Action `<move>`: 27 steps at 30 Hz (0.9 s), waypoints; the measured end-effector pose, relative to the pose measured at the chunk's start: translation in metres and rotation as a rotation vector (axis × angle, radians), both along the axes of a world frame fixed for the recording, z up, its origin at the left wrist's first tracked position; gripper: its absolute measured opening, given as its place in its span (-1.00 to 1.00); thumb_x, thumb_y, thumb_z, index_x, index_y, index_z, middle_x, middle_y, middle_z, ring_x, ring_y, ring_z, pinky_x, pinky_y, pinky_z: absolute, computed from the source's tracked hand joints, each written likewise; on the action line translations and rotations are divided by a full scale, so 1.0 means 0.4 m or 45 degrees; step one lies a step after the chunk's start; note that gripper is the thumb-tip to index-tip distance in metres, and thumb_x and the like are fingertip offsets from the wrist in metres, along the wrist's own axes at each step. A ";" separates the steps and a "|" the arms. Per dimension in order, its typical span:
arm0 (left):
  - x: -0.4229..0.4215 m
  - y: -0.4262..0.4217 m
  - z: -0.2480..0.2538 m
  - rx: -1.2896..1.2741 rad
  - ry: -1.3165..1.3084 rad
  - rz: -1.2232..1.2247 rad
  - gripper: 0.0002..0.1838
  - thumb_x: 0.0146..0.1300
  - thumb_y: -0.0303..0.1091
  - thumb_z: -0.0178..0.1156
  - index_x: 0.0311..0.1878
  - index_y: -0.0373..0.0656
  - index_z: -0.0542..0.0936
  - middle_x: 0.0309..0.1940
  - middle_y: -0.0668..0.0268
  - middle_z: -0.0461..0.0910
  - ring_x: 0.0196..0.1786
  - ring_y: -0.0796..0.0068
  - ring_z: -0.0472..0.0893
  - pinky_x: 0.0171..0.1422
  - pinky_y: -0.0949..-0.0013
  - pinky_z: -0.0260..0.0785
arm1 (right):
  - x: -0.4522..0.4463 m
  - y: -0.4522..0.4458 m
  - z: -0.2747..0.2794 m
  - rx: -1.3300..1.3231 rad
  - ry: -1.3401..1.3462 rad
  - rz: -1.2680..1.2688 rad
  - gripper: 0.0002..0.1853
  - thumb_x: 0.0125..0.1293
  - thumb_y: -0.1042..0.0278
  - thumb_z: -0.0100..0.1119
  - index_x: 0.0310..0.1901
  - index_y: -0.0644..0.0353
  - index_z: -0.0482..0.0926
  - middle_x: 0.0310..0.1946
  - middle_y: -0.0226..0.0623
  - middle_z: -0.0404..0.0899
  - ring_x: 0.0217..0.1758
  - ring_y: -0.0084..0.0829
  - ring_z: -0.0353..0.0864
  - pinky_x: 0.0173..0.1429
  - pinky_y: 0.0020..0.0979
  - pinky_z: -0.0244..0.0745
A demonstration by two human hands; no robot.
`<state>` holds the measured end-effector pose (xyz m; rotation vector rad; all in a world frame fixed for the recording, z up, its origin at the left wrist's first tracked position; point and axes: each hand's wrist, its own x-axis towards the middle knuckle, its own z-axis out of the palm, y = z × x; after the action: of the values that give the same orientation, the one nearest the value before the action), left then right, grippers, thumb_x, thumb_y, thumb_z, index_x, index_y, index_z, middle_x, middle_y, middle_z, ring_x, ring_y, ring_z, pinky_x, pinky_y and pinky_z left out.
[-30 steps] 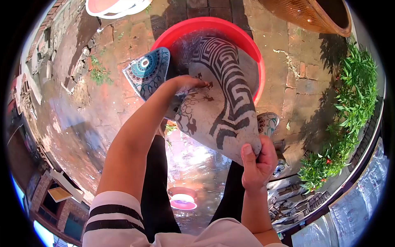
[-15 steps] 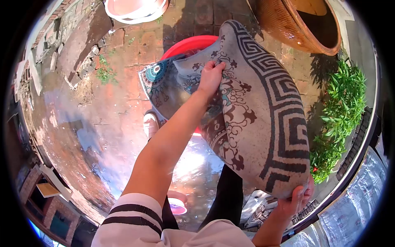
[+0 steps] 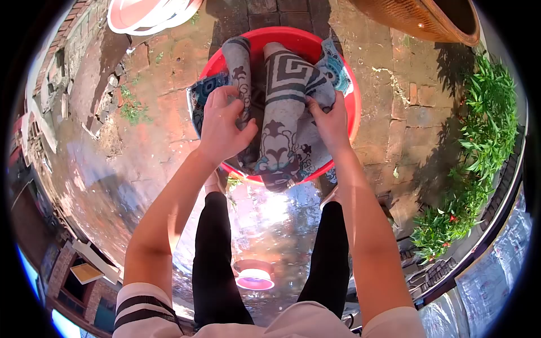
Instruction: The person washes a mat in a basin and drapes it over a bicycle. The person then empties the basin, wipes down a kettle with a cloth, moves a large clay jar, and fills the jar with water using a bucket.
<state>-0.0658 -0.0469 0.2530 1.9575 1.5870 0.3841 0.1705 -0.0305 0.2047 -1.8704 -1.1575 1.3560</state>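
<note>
A wet patterned cloth (image 3: 280, 112), grey with dark key-pattern bands and brown scrolls, lies bunched in folds in a red basin (image 3: 355, 115). Its teal-patterned corners hang over the left and upper right rim, and a fold crosses the near rim. My left hand (image 3: 224, 127) rests at the cloth's left side, fingers bent and thumb spread apart, with nothing plainly gripped. On the right side of the basin, my right hand (image 3: 331, 121) pinches a fold of the cloth between thumb and fingers.
Pale basins (image 3: 149, 17) stand at the upper left, a large brown pot (image 3: 420, 19) at the upper right. Green plants (image 3: 487, 135) line the right edge of the wet brick ground. A small pink basin (image 3: 255, 279) shows between my black-clad legs.
The cloth, stretched and raised toward the right before, is now down in the basin in folds. My right hand has moved up and inward; my left hand has shifted left and its fingers have spread.
</note>
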 end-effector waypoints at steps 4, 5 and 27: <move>0.031 -0.025 -0.352 -0.161 0.240 0.167 0.01 -0.05 -0.14 0.27 0.36 -0.35 -0.08 0.38 -0.08 -0.09 0.42 0.00 -0.02 0.43 0.04 -0.13 | 0.028 -0.101 -0.250 -0.382 0.031 -0.043 -0.29 0.17 -0.01 0.22 0.18 0.38 0.24 0.06 -0.08 0.44 0.11 -0.36 0.44 0.16 -0.42 0.30; 0.035 -0.082 -0.481 -0.100 0.480 -0.030 -0.09 0.04 -0.08 0.20 0.38 -0.28 -0.01 0.39 -0.02 -0.07 0.44 0.02 -0.04 0.44 0.06 -0.15 | 0.024 -0.093 -0.282 -0.447 0.245 -0.165 -0.24 0.16 -0.07 0.20 0.20 0.37 0.22 0.08 -0.09 0.42 0.13 -0.35 0.42 0.18 -0.41 0.29; -0.110 -0.051 -0.600 -0.567 0.296 -0.156 -0.21 0.02 -0.12 0.20 0.33 -0.16 0.17 0.30 0.03 0.16 0.35 0.03 0.13 0.39 0.07 -0.10 | -0.098 0.050 -0.520 -0.161 -1.249 0.973 -0.44 0.12 0.03 0.14 0.12 0.15 0.42 0.08 0.07 0.38 0.15 0.04 0.35 0.16 -0.17 0.32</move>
<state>-0.1098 -0.0673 0.0129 1.7802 1.5196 -0.2392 0.1311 -0.0105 -0.0031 -2.3745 -2.5059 0.7701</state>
